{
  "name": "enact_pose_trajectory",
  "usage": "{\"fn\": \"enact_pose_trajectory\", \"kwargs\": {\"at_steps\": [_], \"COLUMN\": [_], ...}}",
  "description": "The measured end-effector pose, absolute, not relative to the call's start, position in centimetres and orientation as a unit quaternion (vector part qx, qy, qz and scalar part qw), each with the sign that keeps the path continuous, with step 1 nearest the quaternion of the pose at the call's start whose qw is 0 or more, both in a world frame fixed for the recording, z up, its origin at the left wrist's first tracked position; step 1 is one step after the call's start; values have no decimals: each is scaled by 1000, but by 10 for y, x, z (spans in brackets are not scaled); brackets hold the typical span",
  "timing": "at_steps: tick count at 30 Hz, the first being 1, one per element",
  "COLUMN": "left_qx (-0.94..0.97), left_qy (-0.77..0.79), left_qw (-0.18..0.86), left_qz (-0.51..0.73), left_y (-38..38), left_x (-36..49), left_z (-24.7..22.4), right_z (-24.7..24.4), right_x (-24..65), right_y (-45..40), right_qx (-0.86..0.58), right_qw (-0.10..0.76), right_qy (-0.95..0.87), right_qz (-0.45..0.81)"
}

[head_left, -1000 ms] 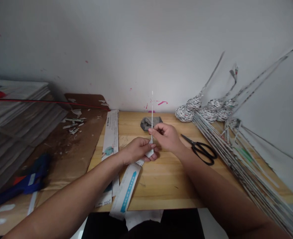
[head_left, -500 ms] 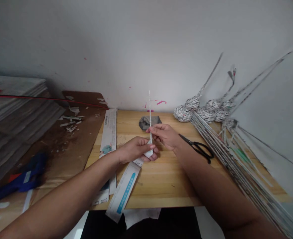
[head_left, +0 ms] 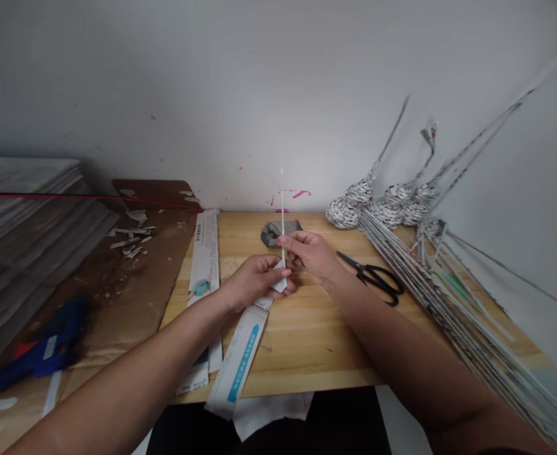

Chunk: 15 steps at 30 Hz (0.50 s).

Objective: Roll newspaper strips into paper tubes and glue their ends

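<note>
A long newspaper strip [head_left: 244, 354] with a blue arrow runs up from the table's front edge into my left hand [head_left: 262, 278], whose thumb and fingers close on its upper, folded end. From there a thin rolled paper stick [head_left: 282, 205] rises upright. My right hand [head_left: 304, 249] pinches this stick between thumb and fingers, just above the left hand. Behind the stick lies a grey crumpled cloth [head_left: 271, 234]. Black-handled scissors [head_left: 377, 278] rest right of my right hand. More flat newspaper strips [head_left: 206, 253] lie to the left.
Woven paper shapes [head_left: 345, 212] stand at the back right by the wall, beside a bundle of long paper sticks [head_left: 415, 284]. At the left are stacked newspapers [head_left: 27, 221], paper scraps [head_left: 134, 240] and a blue tool [head_left: 51, 347]. The wooden table [head_left: 307, 354] lies below my hands.
The camera view has shifted slightly. Both hands keep hold of the paper, and the stick stands a little straighter. The lower strip hangs at a slightly steeper angle.
</note>
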<state>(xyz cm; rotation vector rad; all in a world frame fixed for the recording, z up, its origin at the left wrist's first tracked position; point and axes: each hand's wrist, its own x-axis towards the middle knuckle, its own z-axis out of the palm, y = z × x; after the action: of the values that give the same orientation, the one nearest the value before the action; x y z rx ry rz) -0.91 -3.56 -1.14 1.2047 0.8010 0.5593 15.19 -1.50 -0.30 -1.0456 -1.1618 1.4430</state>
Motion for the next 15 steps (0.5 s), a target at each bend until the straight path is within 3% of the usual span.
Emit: {"fn": "enact_pose_trajectory", "kwargs": {"at_steps": [15], "left_qx": [528], "left_qy": [404], "left_qw": [700], "left_qz": [261], "left_y": [-38], "left_x": [-6], "left_z": [-14], "right_z": [-9], "right_x": [149], "right_y": [-14], "right_qx": [-463], "right_qw": [521], "right_qy": [-499], "right_qz": [515]}}
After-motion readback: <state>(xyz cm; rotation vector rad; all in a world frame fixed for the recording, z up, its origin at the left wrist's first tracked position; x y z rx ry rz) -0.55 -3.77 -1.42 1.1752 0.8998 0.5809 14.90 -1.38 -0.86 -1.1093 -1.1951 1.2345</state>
